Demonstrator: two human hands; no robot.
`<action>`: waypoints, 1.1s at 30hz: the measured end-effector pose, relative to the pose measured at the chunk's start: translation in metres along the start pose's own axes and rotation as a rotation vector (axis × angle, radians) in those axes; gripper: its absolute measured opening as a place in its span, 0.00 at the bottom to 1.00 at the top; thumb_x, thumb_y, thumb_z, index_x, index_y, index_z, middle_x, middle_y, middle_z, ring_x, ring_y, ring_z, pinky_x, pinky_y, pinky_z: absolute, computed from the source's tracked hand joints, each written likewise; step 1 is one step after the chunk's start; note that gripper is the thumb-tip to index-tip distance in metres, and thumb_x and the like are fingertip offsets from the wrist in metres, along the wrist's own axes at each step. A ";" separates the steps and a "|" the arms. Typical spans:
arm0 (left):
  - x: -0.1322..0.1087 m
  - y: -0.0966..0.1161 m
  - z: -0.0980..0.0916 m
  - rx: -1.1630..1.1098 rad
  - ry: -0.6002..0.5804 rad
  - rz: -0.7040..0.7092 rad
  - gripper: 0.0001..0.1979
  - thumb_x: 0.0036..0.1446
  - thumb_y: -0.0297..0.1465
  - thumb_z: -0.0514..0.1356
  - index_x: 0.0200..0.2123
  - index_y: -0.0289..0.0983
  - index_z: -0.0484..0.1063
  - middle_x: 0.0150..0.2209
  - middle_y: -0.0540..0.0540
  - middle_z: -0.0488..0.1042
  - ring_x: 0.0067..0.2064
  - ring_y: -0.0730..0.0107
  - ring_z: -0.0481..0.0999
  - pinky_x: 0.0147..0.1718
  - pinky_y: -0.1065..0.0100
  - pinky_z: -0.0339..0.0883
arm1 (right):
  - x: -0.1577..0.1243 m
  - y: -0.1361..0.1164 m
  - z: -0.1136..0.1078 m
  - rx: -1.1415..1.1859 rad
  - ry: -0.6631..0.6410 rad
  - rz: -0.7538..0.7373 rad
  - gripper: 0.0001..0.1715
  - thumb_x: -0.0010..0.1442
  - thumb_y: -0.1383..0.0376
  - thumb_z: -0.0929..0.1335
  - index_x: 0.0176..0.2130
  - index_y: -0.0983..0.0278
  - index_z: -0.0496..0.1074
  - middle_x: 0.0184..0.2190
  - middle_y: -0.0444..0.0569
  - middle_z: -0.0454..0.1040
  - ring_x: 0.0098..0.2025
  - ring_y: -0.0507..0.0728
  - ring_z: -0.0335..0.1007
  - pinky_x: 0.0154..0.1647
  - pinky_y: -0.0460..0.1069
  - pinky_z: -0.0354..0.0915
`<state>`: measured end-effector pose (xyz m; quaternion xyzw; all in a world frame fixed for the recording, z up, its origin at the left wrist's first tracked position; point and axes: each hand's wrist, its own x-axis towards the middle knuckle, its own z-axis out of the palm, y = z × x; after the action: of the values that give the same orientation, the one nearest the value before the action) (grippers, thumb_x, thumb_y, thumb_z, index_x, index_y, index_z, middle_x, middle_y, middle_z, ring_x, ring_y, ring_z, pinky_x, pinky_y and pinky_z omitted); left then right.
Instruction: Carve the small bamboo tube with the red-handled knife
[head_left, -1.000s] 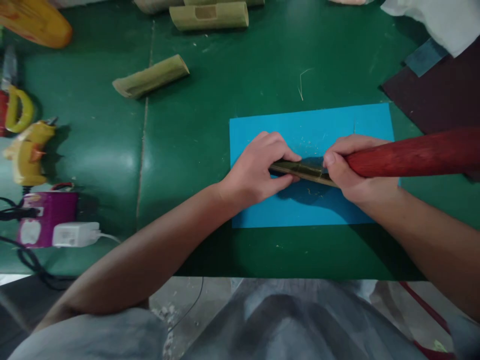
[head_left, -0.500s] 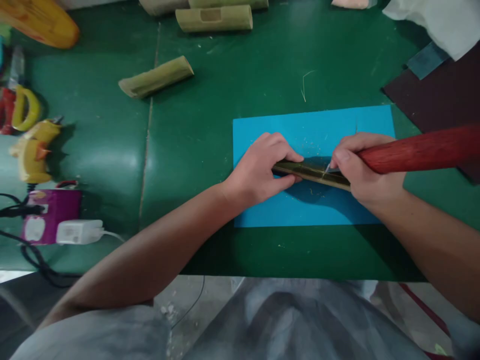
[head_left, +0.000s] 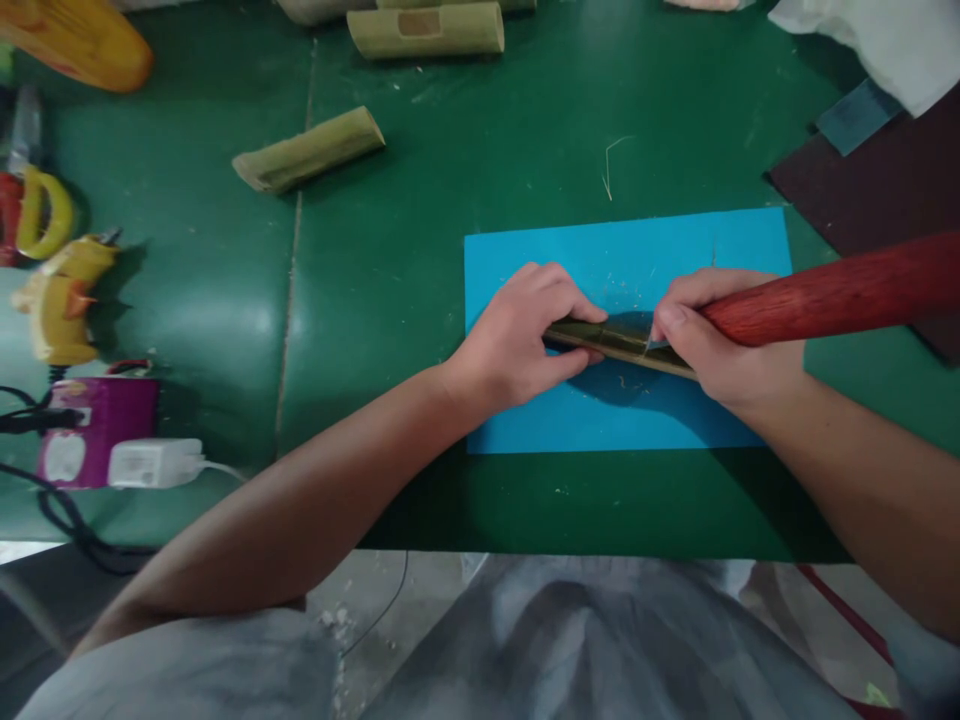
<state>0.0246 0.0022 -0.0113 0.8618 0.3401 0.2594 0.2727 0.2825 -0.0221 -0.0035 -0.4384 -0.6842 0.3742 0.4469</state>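
A thin dark-green bamboo strip [head_left: 619, 340] lies across a blue mat [head_left: 600, 250] on the green table [head_left: 420, 260]. My left hand [head_left: 521, 335] is closed on the strip's left end and pins it to the mat. My right hand [head_left: 716, 335] is wrapped round the near end of a long red wooden handle [head_left: 832, 290] that runs off to the right. A small metal blade tip [head_left: 654, 344] shows below my right thumb, resting on the strip. The strip's right end is hidden under my right hand.
Cut bamboo tubes lie at the back: one [head_left: 307, 150] at left-centre, another [head_left: 424, 28] at the top edge. A yellow glue gun [head_left: 64, 295], yellow-handled scissors [head_left: 34, 210], a purple power strip [head_left: 97, 425] with a white adapter [head_left: 154, 462] sit left. Dark sheets [head_left: 877, 170] lie right.
My right hand with the red-handled blade slid right along the strip, then back a little to the left. My left hand stays put on the strip.
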 end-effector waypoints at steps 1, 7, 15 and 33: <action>0.000 0.000 0.000 -0.001 -0.002 0.002 0.08 0.66 0.34 0.72 0.48 0.43 0.84 0.44 0.45 0.86 0.49 0.55 0.84 0.53 0.50 0.77 | 0.000 0.000 0.001 -0.006 -0.004 -0.002 0.26 0.70 0.41 0.78 0.28 0.52 0.78 0.27 0.46 0.79 0.28 0.59 0.74 0.31 0.60 0.78; 0.002 -0.004 -0.001 -0.011 -0.001 0.036 0.09 0.67 0.35 0.73 0.49 0.43 0.83 0.46 0.43 0.87 0.50 0.55 0.84 0.53 0.49 0.76 | -0.005 0.004 0.008 -0.011 0.110 -0.125 0.26 0.74 0.42 0.75 0.29 0.52 0.76 0.26 0.44 0.78 0.26 0.58 0.74 0.29 0.58 0.75; -0.002 -0.001 0.002 0.038 0.020 0.039 0.08 0.68 0.34 0.71 0.49 0.41 0.82 0.45 0.45 0.86 0.49 0.57 0.84 0.52 0.53 0.74 | -0.011 0.006 0.006 -0.154 0.192 -0.096 0.20 0.75 0.48 0.75 0.33 0.52 0.80 0.30 0.43 0.81 0.31 0.59 0.77 0.34 0.59 0.74; -0.003 0.002 -0.004 0.094 0.027 0.098 0.11 0.73 0.40 0.70 0.53 0.43 0.84 0.51 0.43 0.90 0.55 0.55 0.87 0.57 0.53 0.75 | -0.010 0.002 0.000 0.061 0.292 -0.017 0.17 0.73 0.47 0.77 0.34 0.48 0.82 0.30 0.41 0.82 0.34 0.62 0.83 0.42 0.62 0.81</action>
<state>0.0207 -0.0003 -0.0077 0.8857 0.3128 0.2677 0.2145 0.2851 -0.0305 -0.0085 -0.4686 -0.6040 0.3234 0.5577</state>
